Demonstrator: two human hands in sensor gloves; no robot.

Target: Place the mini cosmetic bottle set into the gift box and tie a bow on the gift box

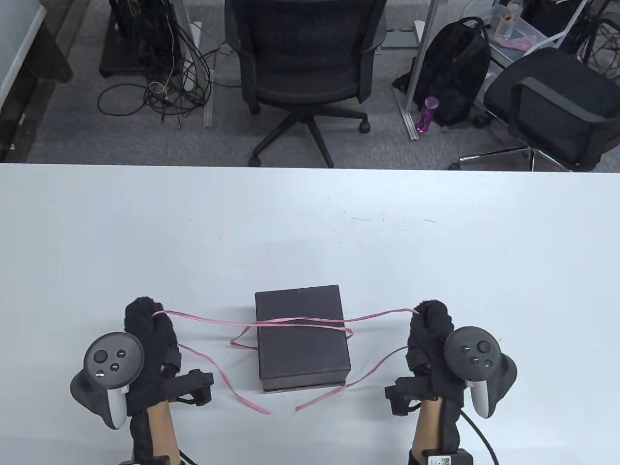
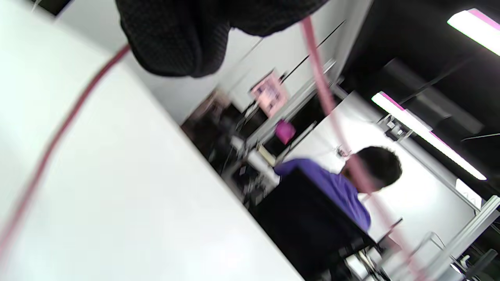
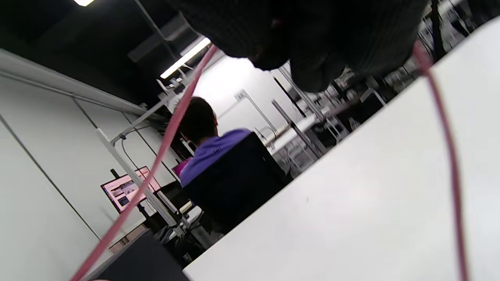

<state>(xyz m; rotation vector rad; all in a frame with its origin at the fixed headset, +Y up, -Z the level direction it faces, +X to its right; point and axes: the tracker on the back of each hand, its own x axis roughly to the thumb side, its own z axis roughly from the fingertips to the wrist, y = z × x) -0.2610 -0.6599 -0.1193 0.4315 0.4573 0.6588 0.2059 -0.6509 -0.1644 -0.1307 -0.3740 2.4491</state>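
A closed black gift box (image 1: 301, 336) sits near the front middle of the white table (image 1: 310, 218). A thin pink ribbon (image 1: 300, 322) crosses over its lid, and its strands run out to both sides. My left hand (image 1: 145, 315) pinches one strand to the left of the box; the ribbon's tail curls down onto the table toward the front. My right hand (image 1: 430, 315) pinches the other strand to the right of the box. In the left wrist view the ribbon (image 2: 324, 93) hangs from my curled fingers (image 2: 175, 43). The right wrist view shows the ribbon (image 3: 164, 144) leaving my fingers (image 3: 312, 43). No bottles are visible.
Beyond the table's far edge stand two black office chairs (image 1: 305, 63), a black backpack (image 1: 455, 72) with a purple bottle (image 1: 426, 114), and floor cables (image 1: 164, 87). The wrist views show a person in a purple shirt (image 3: 211, 148) seated far off.
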